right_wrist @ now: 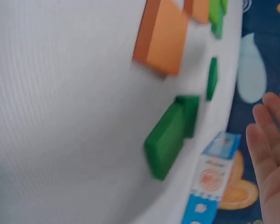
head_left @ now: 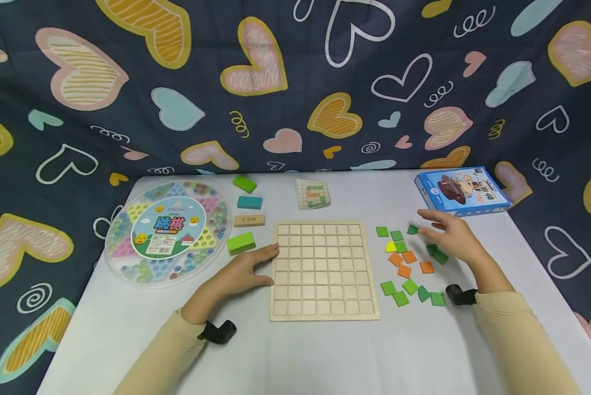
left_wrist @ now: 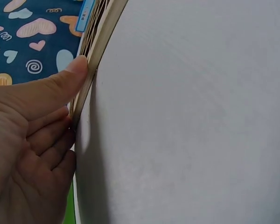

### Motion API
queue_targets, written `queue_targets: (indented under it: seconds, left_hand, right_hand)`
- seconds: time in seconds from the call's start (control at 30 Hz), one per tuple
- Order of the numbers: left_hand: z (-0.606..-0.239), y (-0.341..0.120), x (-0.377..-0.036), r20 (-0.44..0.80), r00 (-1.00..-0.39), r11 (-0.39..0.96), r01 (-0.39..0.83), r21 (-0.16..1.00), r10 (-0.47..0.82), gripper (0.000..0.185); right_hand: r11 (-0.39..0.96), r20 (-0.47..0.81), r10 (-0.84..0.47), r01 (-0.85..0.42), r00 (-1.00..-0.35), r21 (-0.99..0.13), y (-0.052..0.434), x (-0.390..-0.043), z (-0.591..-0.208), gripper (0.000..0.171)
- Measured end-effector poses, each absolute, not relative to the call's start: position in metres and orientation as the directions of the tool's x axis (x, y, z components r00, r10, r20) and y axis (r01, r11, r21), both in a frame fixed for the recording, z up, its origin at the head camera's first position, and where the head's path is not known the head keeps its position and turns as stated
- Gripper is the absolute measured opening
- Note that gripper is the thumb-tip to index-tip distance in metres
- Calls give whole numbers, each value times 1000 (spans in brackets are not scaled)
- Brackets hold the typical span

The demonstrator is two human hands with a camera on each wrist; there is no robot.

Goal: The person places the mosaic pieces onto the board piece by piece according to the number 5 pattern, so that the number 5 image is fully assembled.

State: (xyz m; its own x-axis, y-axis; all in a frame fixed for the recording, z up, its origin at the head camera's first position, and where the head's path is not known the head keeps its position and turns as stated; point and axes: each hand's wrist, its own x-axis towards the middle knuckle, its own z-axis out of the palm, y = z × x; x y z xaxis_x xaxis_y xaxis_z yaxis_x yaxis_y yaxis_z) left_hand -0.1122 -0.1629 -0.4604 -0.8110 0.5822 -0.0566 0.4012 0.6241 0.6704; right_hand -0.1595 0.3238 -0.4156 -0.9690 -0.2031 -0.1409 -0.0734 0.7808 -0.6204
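A square wooden grid board (head_left: 324,270) lies flat on the white table. My left hand (head_left: 248,269) rests against its left edge, thumb and fingers spread apart along it. The left wrist view shows the thumb (left_wrist: 60,91) right at the board's rim (left_wrist: 102,42). My right hand (head_left: 450,236) hovers with loosely bent fingers and nothing in it, over the right side of the table. Around it lie small tiles: dark green pieces (head_left: 441,257), orange squares (head_left: 409,256), lighter green squares (head_left: 387,288) and a yellow piece (head_left: 391,247). A dark green piece (head_left: 412,229) lies near its fingertips.
A round Chinese checkers set (head_left: 211,189) stands at the left. Between it and the board are several blocks, among them a teal one (head_left: 249,203) and a wooden one (head_left: 249,220). A printed pattern card (head_left: 312,194) lies behind the board, a blue box (head_left: 463,192) at the back right.
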Motion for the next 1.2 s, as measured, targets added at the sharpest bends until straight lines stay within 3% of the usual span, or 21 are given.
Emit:
queue_targets:
  seconds: [0.2, 0.57, 0.93, 1.2]
  left_hand:
    - [-462, -162, -113, -60, -811, 616, 391, 684, 581, 72]
    - [-465, -162, -112, -61, -814, 601, 374, 707, 578, 71]
    - [-468, -165, -106, -65, -828, 609, 354, 710, 557, 72]
    - [-466, -164, -110, -56, -822, 609, 372, 701, 566, 71]
  right_hand:
    - [736, -203, -211, -19, -956, -676, 339, -172, -425, 50]
    - [762, -324, -238, 31, -916, -647, 336, -186, -437, 48]
    - [774, -299, -243, 1, -923, -633, 329, -197, -449, 37]
    - [831, -188, -231, -93, -955, -548, 327, -197, -450, 31]
